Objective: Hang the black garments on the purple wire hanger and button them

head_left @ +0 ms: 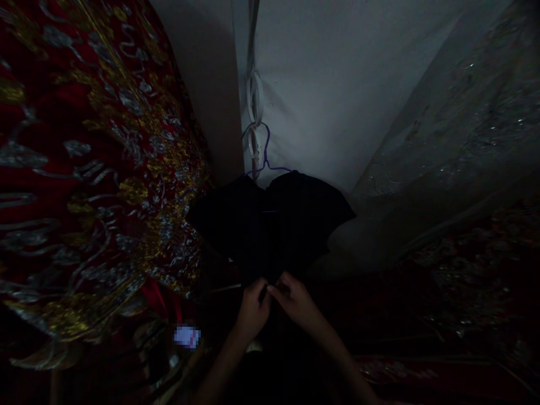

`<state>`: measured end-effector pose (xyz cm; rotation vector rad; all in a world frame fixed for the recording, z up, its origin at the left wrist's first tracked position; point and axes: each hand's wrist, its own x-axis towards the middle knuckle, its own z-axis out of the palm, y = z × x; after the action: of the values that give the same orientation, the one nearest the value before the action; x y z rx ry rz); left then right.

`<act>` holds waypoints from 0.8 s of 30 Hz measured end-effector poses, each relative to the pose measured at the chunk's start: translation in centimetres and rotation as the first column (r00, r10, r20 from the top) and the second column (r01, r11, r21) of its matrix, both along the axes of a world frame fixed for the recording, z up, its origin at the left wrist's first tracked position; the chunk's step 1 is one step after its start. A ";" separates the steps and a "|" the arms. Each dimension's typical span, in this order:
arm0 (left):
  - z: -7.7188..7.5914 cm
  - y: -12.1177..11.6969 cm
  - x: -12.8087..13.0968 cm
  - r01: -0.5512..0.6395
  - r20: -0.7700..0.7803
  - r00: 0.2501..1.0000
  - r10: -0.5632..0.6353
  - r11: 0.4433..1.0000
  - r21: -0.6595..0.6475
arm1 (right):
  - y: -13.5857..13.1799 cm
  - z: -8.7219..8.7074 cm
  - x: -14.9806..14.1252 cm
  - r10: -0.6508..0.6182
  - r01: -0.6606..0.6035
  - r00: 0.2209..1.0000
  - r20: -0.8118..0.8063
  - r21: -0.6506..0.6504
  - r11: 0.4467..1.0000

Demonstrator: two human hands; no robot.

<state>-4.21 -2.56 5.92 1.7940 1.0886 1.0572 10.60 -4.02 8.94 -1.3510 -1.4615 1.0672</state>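
A black short-sleeved garment [301, 214] hangs by its shoulders from a thin purple wire hanger [267, 156]. Its front looks parted down the middle, though the dark cloth shows little detail. At its lower front, my left hand [255, 304] pinches the cloth with thumb and fingers. Right beside it, my right hand [293, 298] is closed in a similar pinch, the fingertips of both hands almost touching. Any button or other fastening between them is too dark to make out.
White ring-shaped links [255, 98] carry the hanger against a pale wall [320, 84]. Close on the left hangs a red cloth [105, 152] with gold and silver embroidery. A sheer, glittering cloth [455, 124] spreads on the right. Dim red embroidered fabric [472, 281] lies below it.
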 end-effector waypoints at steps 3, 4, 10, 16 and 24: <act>-0.1 0.0 0.6 -0.069 -0.036 0.997 0.069 0.998 0.000 | 0.1 -0.4 0.5 0.022 -0.020 0.989 0.145 -0.018 1.000; -0.1 0.0 0.7 -0.094 -0.037 0.995 0.094 0.996 0.004 | 0.1 -0.4 0.6 0.036 -0.031 0.983 0.181 -0.029 0.999; 0.3 -0.3 0.6 -0.082 -0.007 0.997 0.083 0.996 0.037 | 0.8 0.4 1.1 0.044 -0.035 0.950 0.310 -0.037 0.999; 0.2 0.1 -0.8 -0.104 -0.065 0.992 0.107 0.993 0.054 | 1.3 -0.1 0.7 0.053 -0.035 0.941 0.334 -0.062 0.997; 0.0 0.1 -1.4 -0.145 -0.096 0.985 0.146 0.989 0.017 | 1.3 -0.9 -1.2 -0.089 0.001 0.965 -0.247 -0.338 0.941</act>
<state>-5.57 -2.50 5.90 1.8113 1.2924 1.0720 9.45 -2.70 8.02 -1.4055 -1.0831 1.4527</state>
